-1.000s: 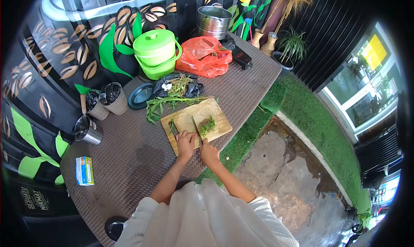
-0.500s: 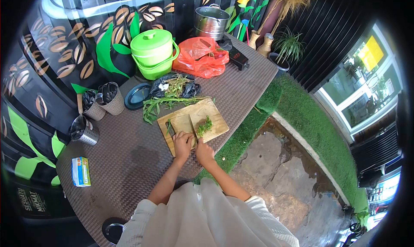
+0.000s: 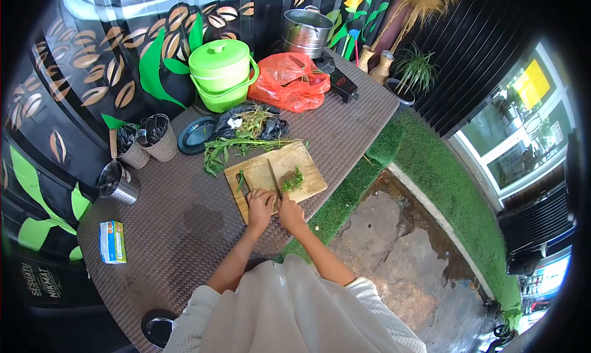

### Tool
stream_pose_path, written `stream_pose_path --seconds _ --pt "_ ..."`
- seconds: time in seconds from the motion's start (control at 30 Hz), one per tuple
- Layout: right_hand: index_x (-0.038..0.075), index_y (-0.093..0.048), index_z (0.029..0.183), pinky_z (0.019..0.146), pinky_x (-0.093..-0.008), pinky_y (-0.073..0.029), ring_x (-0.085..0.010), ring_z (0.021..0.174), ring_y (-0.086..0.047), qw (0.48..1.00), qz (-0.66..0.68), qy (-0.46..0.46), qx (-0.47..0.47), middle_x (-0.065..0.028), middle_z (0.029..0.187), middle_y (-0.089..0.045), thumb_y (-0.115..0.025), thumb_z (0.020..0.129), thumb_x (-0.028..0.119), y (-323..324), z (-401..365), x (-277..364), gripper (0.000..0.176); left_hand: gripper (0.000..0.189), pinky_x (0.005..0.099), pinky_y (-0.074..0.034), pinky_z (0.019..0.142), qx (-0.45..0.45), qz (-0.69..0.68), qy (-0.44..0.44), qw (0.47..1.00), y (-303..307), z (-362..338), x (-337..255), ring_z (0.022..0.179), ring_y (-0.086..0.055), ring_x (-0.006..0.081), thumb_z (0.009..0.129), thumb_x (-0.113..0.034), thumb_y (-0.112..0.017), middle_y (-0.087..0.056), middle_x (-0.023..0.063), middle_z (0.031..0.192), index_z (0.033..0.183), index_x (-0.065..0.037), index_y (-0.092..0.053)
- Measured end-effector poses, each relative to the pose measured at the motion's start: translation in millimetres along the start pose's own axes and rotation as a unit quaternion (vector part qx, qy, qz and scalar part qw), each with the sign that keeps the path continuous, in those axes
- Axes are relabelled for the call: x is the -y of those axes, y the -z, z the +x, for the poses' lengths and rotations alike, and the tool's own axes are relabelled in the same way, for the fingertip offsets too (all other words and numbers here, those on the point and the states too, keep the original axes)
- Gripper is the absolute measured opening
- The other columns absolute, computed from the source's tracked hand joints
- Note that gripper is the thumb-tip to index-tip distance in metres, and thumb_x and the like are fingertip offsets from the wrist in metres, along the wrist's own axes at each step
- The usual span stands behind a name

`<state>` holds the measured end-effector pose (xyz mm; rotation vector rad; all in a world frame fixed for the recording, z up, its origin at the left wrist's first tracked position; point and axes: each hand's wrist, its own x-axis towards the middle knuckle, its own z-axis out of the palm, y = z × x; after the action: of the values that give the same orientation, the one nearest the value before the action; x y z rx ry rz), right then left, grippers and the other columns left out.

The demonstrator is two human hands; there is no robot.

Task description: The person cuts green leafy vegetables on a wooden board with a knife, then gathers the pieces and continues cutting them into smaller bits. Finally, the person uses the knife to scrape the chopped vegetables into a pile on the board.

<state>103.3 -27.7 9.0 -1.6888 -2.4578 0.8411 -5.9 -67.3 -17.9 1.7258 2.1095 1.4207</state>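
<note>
On the wooden cutting board (image 3: pixel 311 168) lies a small heap of chopped greens (image 3: pixel 293 178), just right of the knife. My right hand (image 3: pixel 290 214) is wrapped round the handle of the knife (image 3: pixel 274 175), whose blade points away from me over the board. Close to its left, my left hand (image 3: pixel 261 206) rests on the board with curled fingers; whatever is under them is hidden. A strip of green leaf (image 3: pixel 241 180) sits near the board's left edge. Beyond the board are long leafy stems (image 3: pixel 231 146).
Behind the stems lie a black plastic bag (image 3: pixel 274 129) with plant scraps and a dark plate (image 3: pixel 196 135). Further back are a green lidded bucket (image 3: pixel 220 76), a red plastic bag (image 3: pixel 286 85), a steel pot (image 3: pixel 306 32) and a black stove (image 3: pixel 343 85). Cutlery holders (image 3: pixel 158 142) stand left.
The knife blade has shifted slightly and its tip leans a little more to the left. Both hands stay at nearly the same spot on the board. The view has moved slightly.
</note>
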Motion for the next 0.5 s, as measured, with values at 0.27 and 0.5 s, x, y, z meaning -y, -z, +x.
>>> stream_pose_path --seconds 0.27,0.5 --pt "-0.001 -0.039 0.114 0.068 -0.0506 -0.051 -0.0418 0.079 -0.064 1.000 -0.013 -0.003 -0.008 -0.0275 0.084 -0.064 -0.043 0.093 0.027 -18.7 -14.2 -4.6 0.036 0.008 0.0380 -0.039 0.081 -0.001 -0.015 0.017 1.000 1.3 -0.5 0.9 0.084 -0.056 0.0274 0.074 -0.007 -0.067 -0.063 0.0104 0.082 0.079 -0.002 -0.069" --pt "-0.002 -0.040 0.109 0.068 -0.0499 -0.052 -0.0428 0.080 -0.064 0.999 -0.015 0.028 -0.034 -0.0276 0.084 -0.064 -0.044 0.091 0.025 -6.8 -3.0 -7.7 0.033 0.010 0.0370 -0.038 0.083 -0.001 0.026 -0.047 0.999 5.1 -8.0 0.9 0.088 -0.055 0.0264 0.078 -0.004 -0.062 -0.063 0.0086 0.084 0.085 -0.003 -0.069"
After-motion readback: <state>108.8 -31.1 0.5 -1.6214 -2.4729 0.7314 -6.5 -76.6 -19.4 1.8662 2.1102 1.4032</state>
